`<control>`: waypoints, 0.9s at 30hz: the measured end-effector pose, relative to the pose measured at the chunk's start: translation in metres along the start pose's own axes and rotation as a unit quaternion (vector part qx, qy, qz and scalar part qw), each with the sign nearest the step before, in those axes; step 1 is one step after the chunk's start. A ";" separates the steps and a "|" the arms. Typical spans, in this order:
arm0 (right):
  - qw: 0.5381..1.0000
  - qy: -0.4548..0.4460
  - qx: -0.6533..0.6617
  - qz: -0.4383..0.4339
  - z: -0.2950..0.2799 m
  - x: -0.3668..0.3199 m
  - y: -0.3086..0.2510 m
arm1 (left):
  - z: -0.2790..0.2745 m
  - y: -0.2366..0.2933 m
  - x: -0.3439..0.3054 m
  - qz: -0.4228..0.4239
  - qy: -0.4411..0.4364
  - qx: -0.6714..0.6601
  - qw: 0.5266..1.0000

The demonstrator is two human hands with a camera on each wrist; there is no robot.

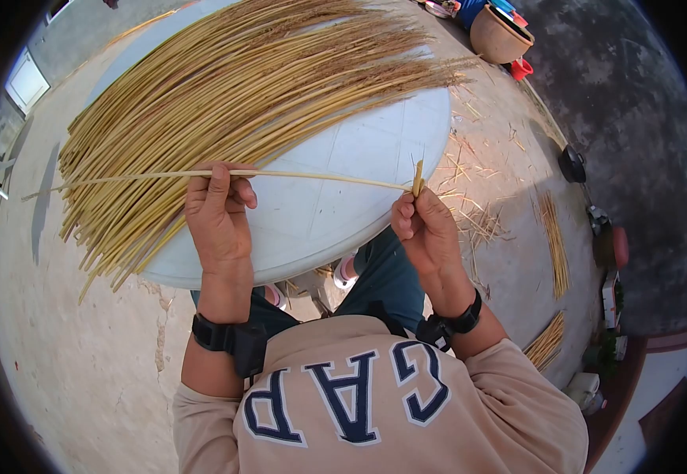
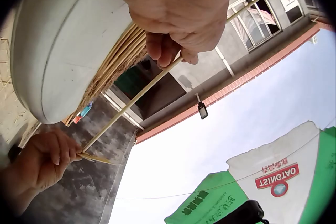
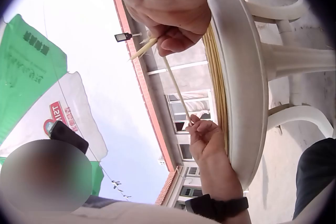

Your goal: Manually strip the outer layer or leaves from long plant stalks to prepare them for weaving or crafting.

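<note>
A single long, pale stalk (image 1: 320, 177) is held in the air above the near part of the counter, its thin tip reaching past the pile on the left. The left hand (image 1: 219, 217) pinches it between thumb and fingers partway along; the right hand (image 1: 429, 233) is clamped on its right end, where a short yellow piece (image 1: 418, 178) stands up from the fingers. Whether that piece is joined to the stalk I cannot tell. The wide grip probably keeps the stalk straight and steady.

Beyond lies a big pile of stalks (image 1: 201, 118), on the white, round counter (image 1: 375, 146), mostly side by side with feathery heads to the right, likely so that single ones come away easily. On the floor at right are straw scraps (image 1: 482, 225) and a loose bundle (image 1: 553, 245).

The person's beige shirt (image 1: 343, 458) reads "GAP". Overhead, a green and white umbrella (image 2: 286, 203) carries a red "TSINGTAO" label; its smaller lettering is unreadable.
</note>
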State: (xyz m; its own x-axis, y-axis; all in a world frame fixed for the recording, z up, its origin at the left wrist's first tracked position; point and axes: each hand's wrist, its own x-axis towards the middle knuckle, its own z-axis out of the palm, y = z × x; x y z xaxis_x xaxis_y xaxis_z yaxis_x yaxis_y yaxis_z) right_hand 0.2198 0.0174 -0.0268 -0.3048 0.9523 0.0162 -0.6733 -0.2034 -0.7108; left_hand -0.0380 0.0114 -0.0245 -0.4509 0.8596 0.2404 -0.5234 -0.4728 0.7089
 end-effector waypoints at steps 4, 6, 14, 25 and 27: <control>0.996 -0.066 -0.037 -0.056 0.002 -0.002 -0.005 | 0.002 0.000 0.000 -0.024 -0.007 -0.016 1.000; 0.988 -0.109 -0.093 -0.058 -0.001 -0.004 -0.010 | 0.004 0.004 0.000 -0.031 0.006 -0.012 0.999; 0.833 -0.299 -0.459 -0.080 0.026 -0.007 -0.042 | 0.028 0.049 -0.014 0.073 0.007 0.056 0.996; 0.615 -0.348 -0.660 -0.253 0.048 -0.007 -0.007 | 0.053 0.055 -0.028 0.007 -0.211 0.230 0.950; 0.611 -0.348 -0.661 -0.262 0.052 -0.007 -0.003 | 0.054 0.044 -0.032 -0.091 -0.288 0.239 0.923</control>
State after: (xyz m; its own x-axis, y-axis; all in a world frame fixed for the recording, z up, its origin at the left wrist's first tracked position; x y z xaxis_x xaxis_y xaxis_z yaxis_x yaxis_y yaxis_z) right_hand 0.1890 -0.0001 0.0114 -0.8029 0.3874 0.4531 0.1912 0.8873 -0.4198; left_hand -0.0077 -0.0266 0.0348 0.1447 0.9418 0.3035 -0.1110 -0.2893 0.9508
